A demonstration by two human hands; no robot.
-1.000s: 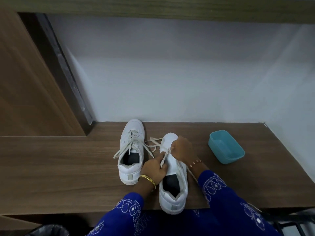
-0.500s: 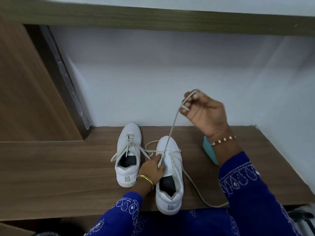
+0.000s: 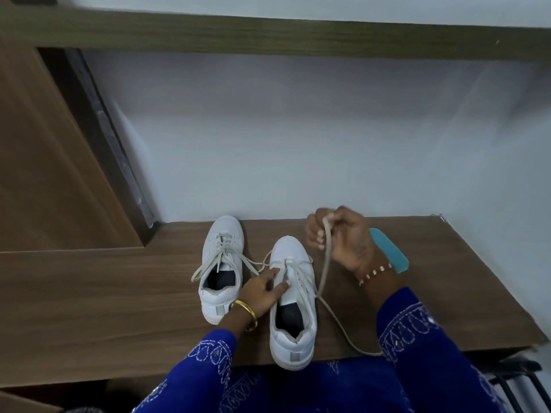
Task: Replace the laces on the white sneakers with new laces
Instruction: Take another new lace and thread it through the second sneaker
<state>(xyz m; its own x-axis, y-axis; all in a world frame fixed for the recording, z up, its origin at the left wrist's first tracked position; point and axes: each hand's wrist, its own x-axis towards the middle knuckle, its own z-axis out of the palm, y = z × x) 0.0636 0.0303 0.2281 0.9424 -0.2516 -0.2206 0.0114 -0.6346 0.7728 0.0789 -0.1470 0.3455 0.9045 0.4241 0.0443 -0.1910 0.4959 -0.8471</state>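
**Sneakers: 1 lace half out, the other shoe untouched**

Sneakers, 2 of them, white and low-cut, stand side by side on the brown wood-grain worktop [image 3: 89, 293], toes toward the pale wall. The farther sneaker on the left [image 3: 221, 263] has its off-white lace threaded through every eyelet, ends splayed loose over the sides. The nearer sneaker on the right [image 3: 293, 302] sits at the worktop's front edge, and its off-white flat lace [image 3: 327, 254] looks slack across the upper eyelets.

The left hand [image 3: 264, 290] presses down on that sneaker's tongue with straight fingers, steadying the shoe. The right hand [image 3: 340, 236] is raised above and just beside the toe, fingers curled round the lace, which hangs from it, loops down past the shoe's side and trails over the front edge of the worktop.

By my reckoning this is early work: the old lace is being drawn out of 1 shoe, only the top rows freed, the lower rows remaining. The left shoe has not been started, and no threading of new laces has begun.

I see no new laces anywhere. A turquoise plastic tub [image 3: 390, 251] is mostly hidden behind the right wrist, so its contents cannot be made out. How many eyelets are already empty is too fine to tell, and the lace's far end is lost against the blue embroidered sleeve [image 3: 417, 338].
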